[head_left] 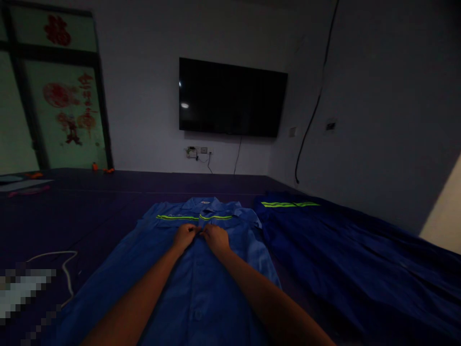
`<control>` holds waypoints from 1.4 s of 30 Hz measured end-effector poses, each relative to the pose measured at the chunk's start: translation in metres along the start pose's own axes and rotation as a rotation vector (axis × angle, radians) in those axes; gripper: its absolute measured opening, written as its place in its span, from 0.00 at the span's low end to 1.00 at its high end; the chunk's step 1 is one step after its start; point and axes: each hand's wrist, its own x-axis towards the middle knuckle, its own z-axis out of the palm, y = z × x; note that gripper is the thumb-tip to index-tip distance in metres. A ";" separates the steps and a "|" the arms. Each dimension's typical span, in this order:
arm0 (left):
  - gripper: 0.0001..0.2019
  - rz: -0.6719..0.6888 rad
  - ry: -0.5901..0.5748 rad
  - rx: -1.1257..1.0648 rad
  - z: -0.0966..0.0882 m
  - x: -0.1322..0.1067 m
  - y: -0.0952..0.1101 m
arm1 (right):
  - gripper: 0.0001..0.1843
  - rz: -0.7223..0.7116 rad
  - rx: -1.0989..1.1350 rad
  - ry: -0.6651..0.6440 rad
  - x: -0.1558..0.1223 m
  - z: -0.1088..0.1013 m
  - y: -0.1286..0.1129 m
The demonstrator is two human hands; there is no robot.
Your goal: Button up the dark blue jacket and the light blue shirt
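A blue work shirt [163, 240] with yellow-green reflective stripes across the chest lies spread out face up, its collar at the far end. Both hands meet at its front placket, just below the stripes. My left hand [186, 236] pinches the placket edge from the left. From the right, my right hand [216, 237] is closed on the same strip of cloth, fingertips almost touching the left ones. Whether a button sits between the fingers is hidden. Lower down, the placket runs toward me between my forearms.
To the right lies a darker blue garment [345, 254] with a similar stripe. A white cable [68, 269] curls at the left on the dark purple surface [118, 192]. Small orange items [108, 170] lie near the door. A television [232, 98] hangs on the far wall.
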 end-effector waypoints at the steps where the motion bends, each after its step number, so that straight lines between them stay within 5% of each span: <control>1: 0.22 0.002 -0.003 0.002 0.000 0.000 0.000 | 0.11 0.002 -0.003 -0.001 0.000 0.000 0.000; 29: 0.22 0.040 0.026 -0.145 -0.002 -0.005 0.006 | 0.16 -0.073 -0.031 -0.006 -0.002 0.002 -0.001; 42: 0.21 -0.050 -0.041 -0.294 -0.016 -0.065 0.017 | 0.15 -0.209 0.134 -0.051 -0.067 -0.018 -0.004</control>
